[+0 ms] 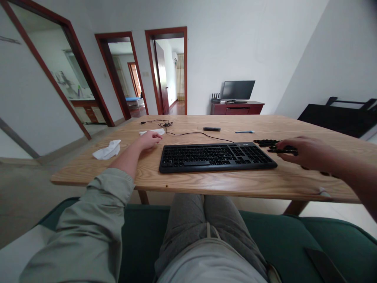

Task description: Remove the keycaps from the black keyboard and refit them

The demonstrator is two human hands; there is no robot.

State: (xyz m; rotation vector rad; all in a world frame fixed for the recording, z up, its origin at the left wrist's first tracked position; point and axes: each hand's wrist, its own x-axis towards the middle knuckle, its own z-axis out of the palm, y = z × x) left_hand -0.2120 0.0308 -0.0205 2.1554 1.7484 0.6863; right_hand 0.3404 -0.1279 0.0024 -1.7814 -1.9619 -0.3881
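A black keyboard [216,156] lies on the wooden table [206,184] in front of me. My left hand [150,139] rests on the table left of the keyboard, fingers curled, touching a white tissue [153,131]. My right hand [303,151] hovers at the keyboard's right end, over a cluster of loose black keycaps [266,143], its fingers bent around some of them.
A crumpled white tissue [107,150] lies at the table's left. The keyboard's cable [188,133], a small black device [211,129] and a blue pen [245,131] lie behind the keyboard. A dark chair [338,114] stands right. I sit on a green sofa [279,232].
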